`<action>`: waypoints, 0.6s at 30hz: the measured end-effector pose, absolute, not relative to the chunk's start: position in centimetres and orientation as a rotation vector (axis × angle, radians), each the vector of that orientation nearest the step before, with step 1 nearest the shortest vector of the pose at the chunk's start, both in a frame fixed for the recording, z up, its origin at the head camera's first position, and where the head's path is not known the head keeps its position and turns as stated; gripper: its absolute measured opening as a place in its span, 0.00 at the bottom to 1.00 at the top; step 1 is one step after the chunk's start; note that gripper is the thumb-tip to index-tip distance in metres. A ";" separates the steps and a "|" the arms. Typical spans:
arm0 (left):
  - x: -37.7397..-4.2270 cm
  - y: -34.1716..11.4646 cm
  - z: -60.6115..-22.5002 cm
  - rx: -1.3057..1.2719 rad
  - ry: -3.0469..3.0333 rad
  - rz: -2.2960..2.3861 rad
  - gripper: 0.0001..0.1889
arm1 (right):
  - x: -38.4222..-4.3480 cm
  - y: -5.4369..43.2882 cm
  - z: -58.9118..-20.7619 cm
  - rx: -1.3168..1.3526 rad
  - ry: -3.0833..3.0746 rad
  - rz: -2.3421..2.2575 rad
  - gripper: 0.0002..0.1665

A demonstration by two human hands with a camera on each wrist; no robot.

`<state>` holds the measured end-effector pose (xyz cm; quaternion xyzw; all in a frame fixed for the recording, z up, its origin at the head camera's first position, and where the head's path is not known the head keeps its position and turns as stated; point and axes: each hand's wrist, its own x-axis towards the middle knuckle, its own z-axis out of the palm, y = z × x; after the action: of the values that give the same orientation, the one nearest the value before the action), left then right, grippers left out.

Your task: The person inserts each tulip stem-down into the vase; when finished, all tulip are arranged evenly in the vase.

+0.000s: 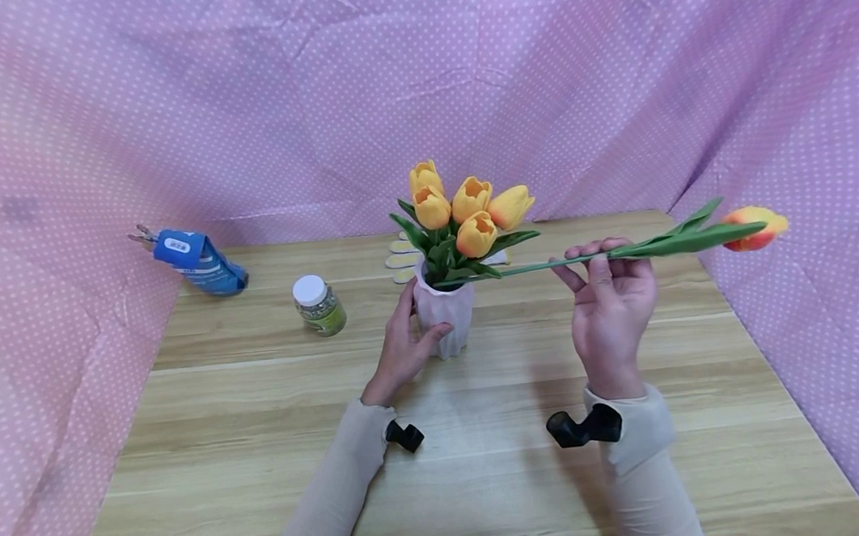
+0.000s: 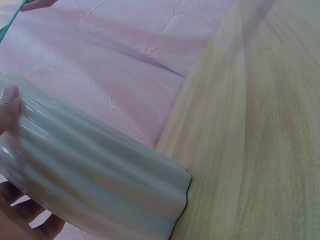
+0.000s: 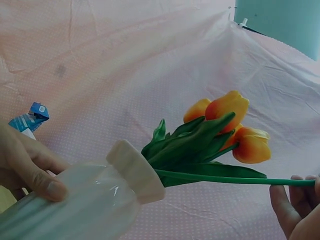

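A pale fluted vase [image 1: 444, 320] stands on the wooden table, holding several yellow-orange tulips [image 1: 472, 199] with green leaves. My left hand [image 1: 404, 346] grips the vase from its left side, thumb across the front; the left wrist view shows its fingers around the glossy vase wall [image 2: 100, 160]. To the right, my right hand [image 1: 614, 315] pinches the green stem of a single tulip [image 1: 748, 229] between thumb and fingers. That tulip lies nearly level, its bloom pointing right. In the right wrist view its stem [image 3: 225, 179] reaches the vase's rim [image 3: 137, 170].
A white-capped jar [image 1: 320, 306] stands left of the vase. Farther left at the back is a blue pouch [image 1: 203, 262] with a clip on top. Behind the vase lie yellow-and-white gloves [image 1: 401, 260], partly hidden. Pink dotted cloth [image 1: 305, 113] surrounds the table [image 1: 265, 471].
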<state>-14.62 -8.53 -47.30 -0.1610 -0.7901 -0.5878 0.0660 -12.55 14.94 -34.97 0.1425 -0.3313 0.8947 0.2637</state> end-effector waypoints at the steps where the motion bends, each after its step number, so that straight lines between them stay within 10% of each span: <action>1: -14.6 -8.5 -47.3 -0.488 -2.378 -1.774 0.56 | -12.5 14.8 -34.9 0.397 -0.912 2.399 0.05; 18: -14.8 -8.5 -47.5 -0.488 -2.364 -1.775 0.54 | -12.6 11.7 -35.5 0.525 -1.262 2.140 0.09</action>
<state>-14.78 -8.49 -47.47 -0.1625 -0.7869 -0.5908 0.0725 -12.64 11.71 -35.52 0.1975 -0.4745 0.8049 0.2967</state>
